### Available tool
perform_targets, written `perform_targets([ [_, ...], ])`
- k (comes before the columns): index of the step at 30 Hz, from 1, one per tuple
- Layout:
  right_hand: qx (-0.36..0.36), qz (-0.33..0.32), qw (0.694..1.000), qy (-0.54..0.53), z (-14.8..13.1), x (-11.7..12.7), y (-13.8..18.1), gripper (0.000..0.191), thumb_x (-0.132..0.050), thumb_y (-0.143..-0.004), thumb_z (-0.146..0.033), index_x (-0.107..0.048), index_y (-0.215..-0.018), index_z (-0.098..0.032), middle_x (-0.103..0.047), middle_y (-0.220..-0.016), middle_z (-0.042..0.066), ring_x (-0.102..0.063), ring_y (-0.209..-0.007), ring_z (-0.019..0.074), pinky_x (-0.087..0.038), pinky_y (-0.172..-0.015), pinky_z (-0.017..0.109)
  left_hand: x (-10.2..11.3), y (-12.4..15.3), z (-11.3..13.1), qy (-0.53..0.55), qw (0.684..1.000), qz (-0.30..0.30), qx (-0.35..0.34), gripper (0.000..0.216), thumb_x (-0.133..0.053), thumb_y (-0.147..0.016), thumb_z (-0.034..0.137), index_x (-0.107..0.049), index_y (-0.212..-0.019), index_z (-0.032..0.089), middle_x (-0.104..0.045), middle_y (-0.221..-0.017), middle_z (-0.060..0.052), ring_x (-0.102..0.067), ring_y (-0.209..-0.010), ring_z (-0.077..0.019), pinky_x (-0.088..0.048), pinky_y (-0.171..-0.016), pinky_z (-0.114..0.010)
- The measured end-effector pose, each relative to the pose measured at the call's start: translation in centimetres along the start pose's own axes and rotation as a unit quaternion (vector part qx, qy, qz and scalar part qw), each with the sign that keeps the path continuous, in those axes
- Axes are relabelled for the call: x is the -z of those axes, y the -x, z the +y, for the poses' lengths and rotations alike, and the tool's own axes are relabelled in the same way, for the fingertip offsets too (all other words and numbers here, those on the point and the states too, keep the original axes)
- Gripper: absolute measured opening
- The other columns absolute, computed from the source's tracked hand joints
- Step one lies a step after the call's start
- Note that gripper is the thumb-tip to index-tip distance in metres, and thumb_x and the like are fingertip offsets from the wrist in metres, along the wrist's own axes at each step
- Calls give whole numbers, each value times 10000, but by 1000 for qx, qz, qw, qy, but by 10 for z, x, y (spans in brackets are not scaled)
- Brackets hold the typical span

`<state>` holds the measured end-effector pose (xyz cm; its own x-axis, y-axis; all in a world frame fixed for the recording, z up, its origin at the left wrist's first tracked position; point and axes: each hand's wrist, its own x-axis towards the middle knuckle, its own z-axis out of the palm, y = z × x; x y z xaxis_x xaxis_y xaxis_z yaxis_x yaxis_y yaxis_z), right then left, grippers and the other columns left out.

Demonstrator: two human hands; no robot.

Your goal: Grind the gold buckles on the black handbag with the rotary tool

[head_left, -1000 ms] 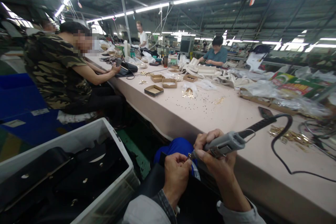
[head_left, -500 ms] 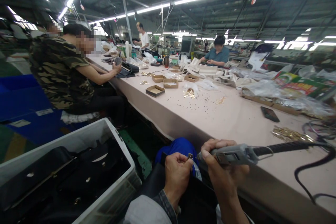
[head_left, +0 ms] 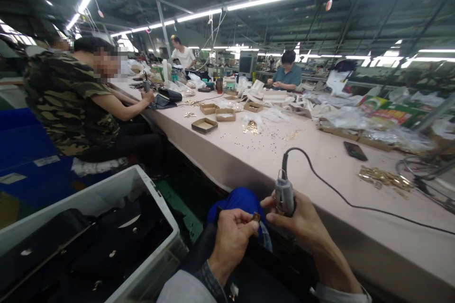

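Over my lap, my left hand (head_left: pixel 232 241) pinches a small gold-coloured metal fitting (head_left: pixel 256 218) between thumb and fingers. My right hand (head_left: pixel 305 220) is wrapped round a grey corded electric screwdriver (head_left: pixel 284 197), its cord end up. The lower end of this tool is hidden by the hand. Only a small gap separates the two hands. Below them lies dark black material, its outline unclear, with a shiny metal piece (head_left: pixel 233 291) on it.
A white crate (head_left: pixel 142 175) of black bags with metal clasps stands at my left. The long table (head_left: pixel 249 165) carries shallow boxes (head_left: pixel 204 126), gold fittings (head_left: pixel 384 179), a phone (head_left: pixel 355 150) and plastic bags. A co-worker in camouflage (head_left: pixel 71 99) sits at left; others work farther back.
My right hand has turned the electric screwdriver from lying sideways to upright, its cord now looping over the table. My left hand keeps its pinch on the metal fitting. The view has shifted slightly.
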<state>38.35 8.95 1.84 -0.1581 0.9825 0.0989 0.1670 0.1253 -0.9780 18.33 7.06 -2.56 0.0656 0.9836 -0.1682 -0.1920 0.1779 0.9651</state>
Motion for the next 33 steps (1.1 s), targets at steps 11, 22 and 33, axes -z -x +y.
perform_targets([
  [11, -2, -91, 970, -225, 37, -14, 7, 492, -975, -679, -183, -635, -1034, -183, -789, -1031, 112, -761, -836, 238, -627, -754, 357, 3, -2, 9, 59, 989, -127, 55, 297, -872, -642, 343, -669, -650, 127, -714, -571, -87, -349, -330, -38, -162, -365, -212],
  [22, 32, -74, 964, -254, 54, -12, 5, 483, -955, -700, -112, -592, -1003, -211, -789, -1007, 85, -762, -864, 244, -626, -791, 399, -2, -2, 7, 58, 990, -108, 66, 378, -922, -623, 399, -703, -722, 106, -714, -587, -87, -393, -364, -49, -210, -395, -201],
  [33, 25, -47, 962, -268, 60, -13, 5, 502, -974, -681, -146, -596, -1006, -209, -796, -996, 88, -765, -898, 247, -630, -834, 407, -2, 21, -3, -182, 980, -36, -79, 251, -762, -808, 279, -807, -1006, 131, -436, -550, 58, -363, -504, -101, -295, -524, -247],
])
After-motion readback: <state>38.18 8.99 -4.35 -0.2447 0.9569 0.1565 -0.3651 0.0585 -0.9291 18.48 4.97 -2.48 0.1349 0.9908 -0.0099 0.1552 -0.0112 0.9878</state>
